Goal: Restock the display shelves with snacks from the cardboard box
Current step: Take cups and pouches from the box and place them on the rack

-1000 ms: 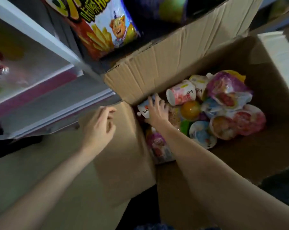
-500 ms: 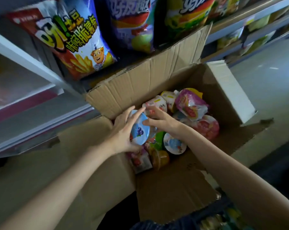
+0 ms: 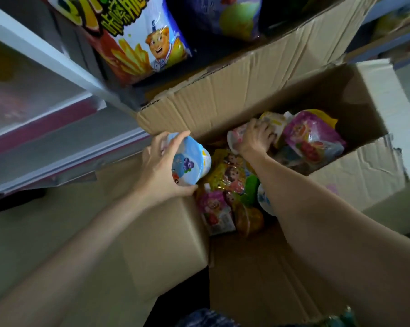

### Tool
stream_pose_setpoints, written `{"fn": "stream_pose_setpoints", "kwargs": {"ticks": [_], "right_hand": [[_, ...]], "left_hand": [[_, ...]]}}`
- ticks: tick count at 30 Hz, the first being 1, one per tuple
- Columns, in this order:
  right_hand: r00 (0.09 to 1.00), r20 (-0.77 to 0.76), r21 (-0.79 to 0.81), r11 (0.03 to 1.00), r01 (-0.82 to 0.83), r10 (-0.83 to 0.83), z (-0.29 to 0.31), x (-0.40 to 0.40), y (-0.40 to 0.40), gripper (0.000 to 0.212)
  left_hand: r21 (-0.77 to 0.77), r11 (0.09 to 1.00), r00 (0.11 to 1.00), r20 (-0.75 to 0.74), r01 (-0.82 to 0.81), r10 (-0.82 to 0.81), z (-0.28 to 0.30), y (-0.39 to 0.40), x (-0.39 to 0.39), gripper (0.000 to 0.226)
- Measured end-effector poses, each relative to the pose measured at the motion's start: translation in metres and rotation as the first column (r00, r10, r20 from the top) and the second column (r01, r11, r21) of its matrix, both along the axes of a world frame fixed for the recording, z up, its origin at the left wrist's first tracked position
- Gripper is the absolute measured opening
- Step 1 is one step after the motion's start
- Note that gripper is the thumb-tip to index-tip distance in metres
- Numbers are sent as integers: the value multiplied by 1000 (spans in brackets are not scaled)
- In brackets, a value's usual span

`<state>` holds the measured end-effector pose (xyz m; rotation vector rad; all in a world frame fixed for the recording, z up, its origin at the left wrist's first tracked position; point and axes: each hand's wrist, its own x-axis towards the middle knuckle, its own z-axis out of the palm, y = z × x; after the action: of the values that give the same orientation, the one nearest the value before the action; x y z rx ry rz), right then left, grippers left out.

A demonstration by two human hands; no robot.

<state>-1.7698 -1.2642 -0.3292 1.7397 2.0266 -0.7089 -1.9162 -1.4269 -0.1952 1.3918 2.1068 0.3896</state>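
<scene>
The left hand (image 3: 160,169) grasps a blue-lidded cup (image 3: 189,161) at the middle of the frame, over the left edge of the cardboard box (image 3: 222,107). The cup lies tilted on its side, its round foil lid facing right and down; the lid is pale blue with a picture of dark berries and a strip of yellow at its far rim. The thumb lies under the lower rim and the fingers curl over the top of the cup's clear body.

The right hand (image 3: 255,138) is down inside the box, right of centre, its fingers curled round a pink-and-white cup (image 3: 237,138) that lies among the other snacks. Just to the right of it lies a purple pouch (image 3: 310,140) with fruit pictures, and behind that a yellowish packet, partly hidden.

Below the two hands, in the middle of the box, more snacks lie heaped: a yellow cartoon bag (image 3: 227,173), a small pink pouch (image 3: 214,211) with a white cap, an orange jelly cup (image 3: 250,220) and a green piece beside it. The right forearm crosses over this heap and hides part of another blue-and-white lid.

The box's back flap stands up against the display shelf (image 3: 46,55), whose pale edge runs slantwise across the upper left of the frame. On the shelf at the top stands a bag of chips (image 3: 138,41) with a cartoon figure, next to a purple bag (image 3: 225,17). The lower shelf boards at the left are blurred.
</scene>
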Motion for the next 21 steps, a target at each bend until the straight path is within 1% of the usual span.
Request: {"fn": "stream_pose_setpoints", "kwargs": {"ticks": [2,5,7,9,11,13,15,18,21], "right_hand": [[996,-68,-2,999,49,-49,5,2,-2,83],[973,-199,-80,992,100,-114,37,8,0,88],[959,-274,-96,994,54,-79,70,12,-1,86],[930,-367,-83,997,-1,-30,106,18,-9,76],[887,-461,-44,998,-35,11,140,23,-20,71],[853,-516,20,997,-78,77,174,23,-35,70],[835,-526,88,987,-135,161,208,14,-51,70],[822,-482,230,949,-215,303,252,-13,-82,73],[803,-436,384,891,-241,405,290,-54,-123,76]], "left_hand": [[-12,1000,1000,17,-15,15,1,-1,-1,105],[-14,1000,998,65,-22,23,5,-3,-1,105],[5,1000,998,60,-7,6,11,-5,-3,106],[10,1000,999,51,-16,15,19,-7,-8,105],[31,999,996,79,-31,29,28,-12,-15,103],[107,994,997,82,-11,2,39,-22,-27,103],[172,985,997,79,8,-22,54,-34,-43,106],[221,975,996,76,36,-54,84,-59,-74,109],[308,943,992,-17,128,-129,114,-97,-118,105]]}}
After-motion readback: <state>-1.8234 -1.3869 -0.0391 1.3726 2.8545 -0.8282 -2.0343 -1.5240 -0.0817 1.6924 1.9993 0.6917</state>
